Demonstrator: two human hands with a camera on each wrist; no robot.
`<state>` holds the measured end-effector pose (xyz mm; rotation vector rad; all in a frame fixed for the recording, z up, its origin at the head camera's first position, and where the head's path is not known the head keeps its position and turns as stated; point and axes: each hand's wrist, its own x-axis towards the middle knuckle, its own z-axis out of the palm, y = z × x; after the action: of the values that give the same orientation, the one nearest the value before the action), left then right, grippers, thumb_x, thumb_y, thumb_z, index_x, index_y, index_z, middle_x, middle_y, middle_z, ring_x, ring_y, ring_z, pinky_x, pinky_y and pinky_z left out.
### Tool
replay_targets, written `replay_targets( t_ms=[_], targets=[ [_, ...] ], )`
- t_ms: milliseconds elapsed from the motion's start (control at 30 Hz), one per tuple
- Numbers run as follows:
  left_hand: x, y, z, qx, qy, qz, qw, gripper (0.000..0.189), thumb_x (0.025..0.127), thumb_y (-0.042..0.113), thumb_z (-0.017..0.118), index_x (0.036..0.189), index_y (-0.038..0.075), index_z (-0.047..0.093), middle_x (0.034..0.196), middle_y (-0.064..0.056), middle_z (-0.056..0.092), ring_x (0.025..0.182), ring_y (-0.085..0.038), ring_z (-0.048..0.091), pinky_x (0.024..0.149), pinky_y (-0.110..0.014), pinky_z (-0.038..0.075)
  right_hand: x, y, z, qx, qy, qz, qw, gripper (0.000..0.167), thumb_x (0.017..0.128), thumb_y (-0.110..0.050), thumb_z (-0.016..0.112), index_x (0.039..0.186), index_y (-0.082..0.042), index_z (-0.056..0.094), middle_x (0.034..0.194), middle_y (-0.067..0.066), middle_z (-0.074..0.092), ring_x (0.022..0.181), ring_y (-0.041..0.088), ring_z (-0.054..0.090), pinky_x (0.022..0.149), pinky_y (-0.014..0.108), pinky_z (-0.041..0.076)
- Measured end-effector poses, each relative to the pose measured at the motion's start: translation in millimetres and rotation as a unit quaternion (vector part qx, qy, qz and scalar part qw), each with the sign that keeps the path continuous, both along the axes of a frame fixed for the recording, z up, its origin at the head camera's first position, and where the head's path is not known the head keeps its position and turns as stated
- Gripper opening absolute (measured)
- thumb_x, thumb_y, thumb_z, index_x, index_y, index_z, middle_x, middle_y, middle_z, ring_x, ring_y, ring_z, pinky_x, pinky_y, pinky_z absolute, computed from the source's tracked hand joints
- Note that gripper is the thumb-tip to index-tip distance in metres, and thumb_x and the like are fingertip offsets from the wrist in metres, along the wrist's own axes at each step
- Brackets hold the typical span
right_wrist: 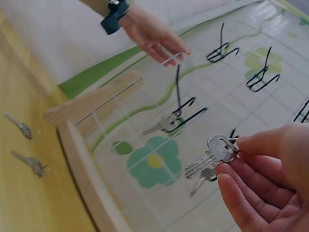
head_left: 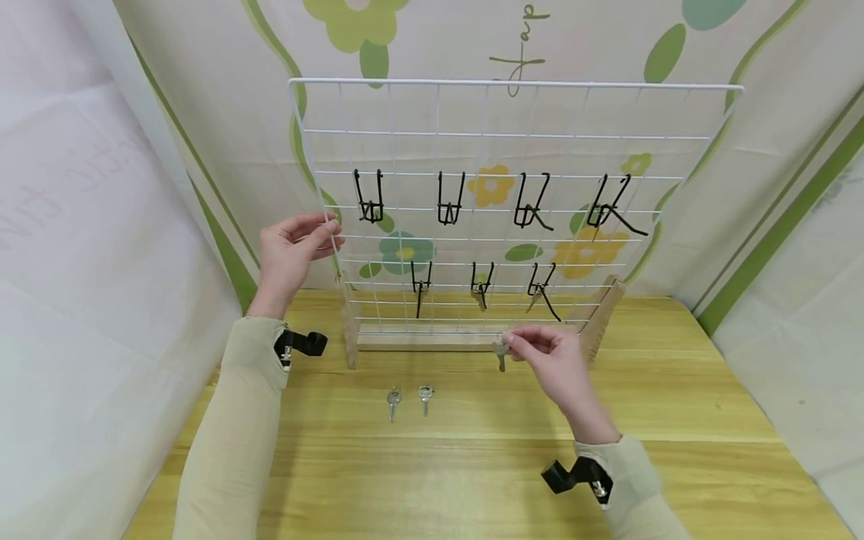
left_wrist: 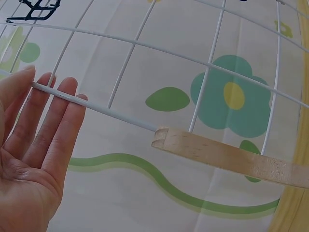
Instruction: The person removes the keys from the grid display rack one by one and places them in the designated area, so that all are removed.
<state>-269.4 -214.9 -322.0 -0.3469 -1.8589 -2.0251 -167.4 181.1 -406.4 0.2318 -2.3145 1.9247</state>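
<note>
At the rack's left side, my left hand [head_left: 289, 247] holds the outer wire of a white wire grid rack [head_left: 516, 84] between thumb and fingers. In the left wrist view, the fingertips [left_wrist: 72, 87] lie behind that wire. My right hand [head_left: 550, 360] pinches the ring of a silver key [right_wrist: 207, 157] in front of the rack's lower part, blade pointing away from the fingers. Two more keys lie on the table, a left one [head_left: 394, 403] and a right one [head_left: 425, 398]. A hanging key [right_wrist: 161, 124] shows on a hook in the right wrist view.
Black hooks hang on the grid in two rows, an upper row with one hook [head_left: 450, 199] near its middle and a lower row with one hook [head_left: 421, 285] at its left. Wooden feet [head_left: 601, 319] support the rack on the wooden table [head_left: 472, 480]. Behind hangs a flowered cloth [head_left: 223, 112].
</note>
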Motion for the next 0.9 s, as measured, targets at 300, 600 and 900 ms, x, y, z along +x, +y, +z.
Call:
replay_targets(
  t_ms=[300, 600, 900],
  targets=[
    [-0.8, -0.5, -1.8, -0.015, 0.002, 0.003, 0.9999, 0.035, 0.092, 0.015, 0.079, 0.115, -0.010, 0.070, 0.101, -0.012, 0.076, 0.083, -0.023, 0.076, 0.076, -0.033, 0.062, -4.5, -16, -45.5, 0.000, -0.068, 0.018, 0.9975, 0.015, 0.094, -0.011, 0.077, 0.102, 0.002, 0.075, 0.095, 0.014, 0.074, 0.083, 0.032, 0.072, 0.076, 0.040, 0.064],
    [-0.7, -1.7, -2.5, -0.016, 0.005, 0.000, 0.9999, 0.041, 0.091, 0.018, 0.079, 0.117, -0.013, 0.068, 0.100, -0.013, 0.076, 0.084, -0.024, 0.076, 0.076, -0.032, 0.062, -7.6, -35, -78.7, -0.011, -0.116, 0.027, 0.9928, 0.012, 0.093, -0.006, 0.077, 0.100, 0.004, 0.075, 0.092, 0.014, 0.074, 0.079, 0.026, 0.072, 0.075, 0.043, 0.063],
    [-0.5, -1.5, -2.2, -0.017, 0.008, 0.000, 0.9998, 0.029, 0.092, 0.018, 0.079, 0.111, -0.003, 0.075, 0.099, -0.014, 0.076, 0.084, -0.024, 0.076, 0.076, -0.033, 0.063, -9.1, -48, -104.5, -0.008, -0.150, 0.033, 0.9881, 0.007, 0.094, -0.003, 0.074, 0.098, 0.003, 0.075, 0.089, 0.014, 0.075, 0.077, 0.025, 0.073, 0.069, 0.035, 0.064]
  ],
)
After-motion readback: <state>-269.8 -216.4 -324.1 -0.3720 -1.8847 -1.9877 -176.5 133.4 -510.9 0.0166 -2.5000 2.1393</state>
